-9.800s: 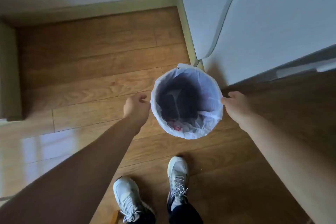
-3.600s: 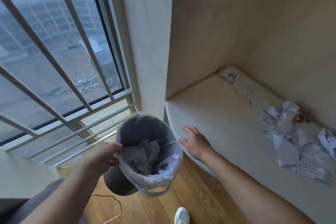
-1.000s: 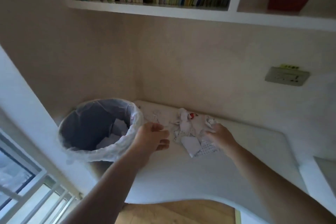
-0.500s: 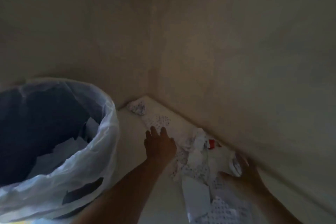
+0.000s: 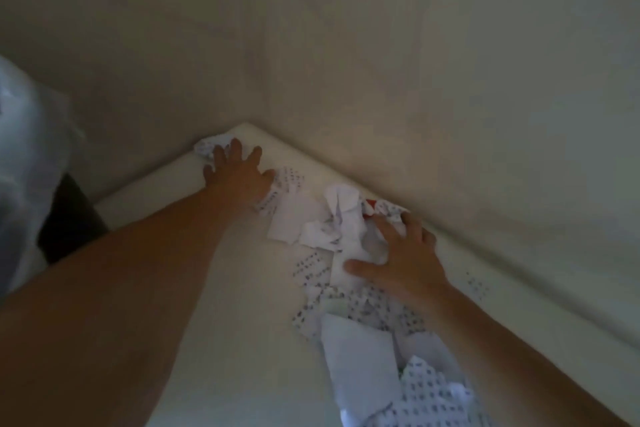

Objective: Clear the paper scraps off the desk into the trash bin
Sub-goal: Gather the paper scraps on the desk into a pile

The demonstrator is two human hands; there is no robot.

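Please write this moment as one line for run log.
left hand: flat on corner scrap | right hand: on paper scraps | bin: unfilled

trash bin (image 5: 20, 163) cropped left, print blurred

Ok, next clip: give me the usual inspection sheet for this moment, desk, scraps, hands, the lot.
Surface: pale white desk set into a wall corner, dimly lit.
Job's things: white printed paper scraps, flat and crumpled, strewn along the back wall; one crumpled scrap in the corner; clear-lined trash bin at the left edge.
Clutter: small red item among the scraps, unidentifiable.
Hands: left hand flat, fingers spread, on the corner scraps; right hand open, pressing on the pile.
Cables: nothing seen.
Surroundings: bare beige walls.
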